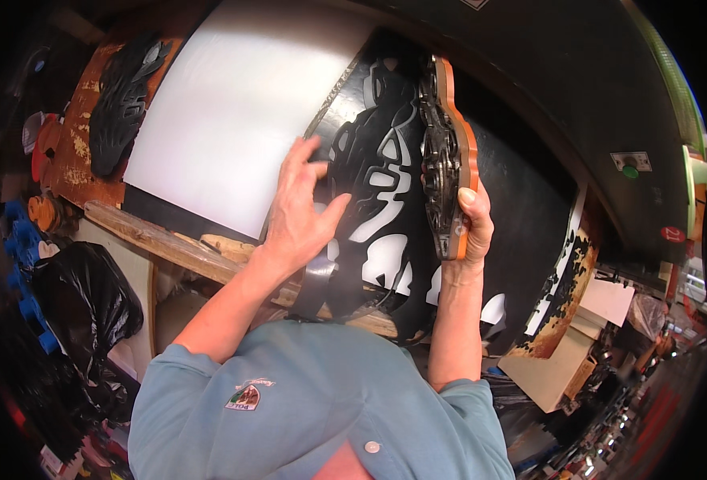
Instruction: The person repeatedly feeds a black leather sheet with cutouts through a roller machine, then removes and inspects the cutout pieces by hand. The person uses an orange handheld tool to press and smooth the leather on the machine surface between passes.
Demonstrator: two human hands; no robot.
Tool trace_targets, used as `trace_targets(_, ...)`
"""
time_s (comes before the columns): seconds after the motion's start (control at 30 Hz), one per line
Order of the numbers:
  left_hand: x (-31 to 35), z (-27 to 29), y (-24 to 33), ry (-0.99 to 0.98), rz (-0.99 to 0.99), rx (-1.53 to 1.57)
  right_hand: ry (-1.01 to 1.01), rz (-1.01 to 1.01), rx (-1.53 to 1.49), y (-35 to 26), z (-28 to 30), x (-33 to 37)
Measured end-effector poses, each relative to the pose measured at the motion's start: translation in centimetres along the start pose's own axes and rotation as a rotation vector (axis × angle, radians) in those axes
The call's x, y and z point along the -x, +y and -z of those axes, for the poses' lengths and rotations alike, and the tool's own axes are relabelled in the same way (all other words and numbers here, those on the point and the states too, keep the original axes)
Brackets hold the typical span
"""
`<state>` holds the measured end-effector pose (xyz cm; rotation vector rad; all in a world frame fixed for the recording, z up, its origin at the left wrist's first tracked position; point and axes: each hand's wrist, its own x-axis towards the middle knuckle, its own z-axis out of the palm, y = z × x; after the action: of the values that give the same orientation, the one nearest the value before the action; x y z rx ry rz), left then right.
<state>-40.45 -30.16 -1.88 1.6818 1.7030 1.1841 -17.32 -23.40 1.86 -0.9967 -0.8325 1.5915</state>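
Note:
My right hand [476,220] grips the lower end of a cutting die [441,160], a long wavy orange-brown board with dark metal blades on its left face. The die stands on edge, tilted up from the work surface. My left hand [296,206], thumb and fingers apart, hovers at the left side of a black sheet [361,188]. Whether its fingertips touch the sheet, I cannot tell. White shows through several curved openings cut in the black sheet. Left of it lies a large plain white sheet [233,104].
Black cut pieces [121,108] lie stacked on a worn brown board at the far left. A wooden bar [161,240] runs along the near edge. The dark machine body [601,104] with a green button overhangs the right. A black plastic bag [89,296] hangs at lower left.

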Motion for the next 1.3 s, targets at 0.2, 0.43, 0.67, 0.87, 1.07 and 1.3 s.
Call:
trace_targets(0.2, -2.8, -0.7, -0.5, -0.210, -0.332, -0.353, -0.002, -0.013, 0.137, -0.9, 0.0, 1.0)
trace_targets(0.43, -2.0, -1.0, -2.7, -0.220, -0.328, -0.474, 0.095, 0.098, 0.544, -3.3, 3.0, 5.0)
trace_targets(0.67, -2.1, -1.1, -2.4, -0.212, -0.318, -0.471, 0.257, 0.331, 1.158, 0.6, 3.6, 3.9)
trace_targets(0.87, -2.3, -1.0, -2.3, -0.198, -0.324, -0.435, 0.210, 0.534, 1.484, 2.9, 2.5, 2.3)
trace_targets(1.07, -2.3, -1.3, -3.0, -0.162, -0.368, -0.399, 0.070, 0.453, 1.493, 1.5, 4.6, 2.9)
trace_targets(1.3, -2.2, 0.6, -3.1, -0.091, -0.194, 0.081, -0.111, 0.317, 1.173, -0.7, 9.3, 7.6)
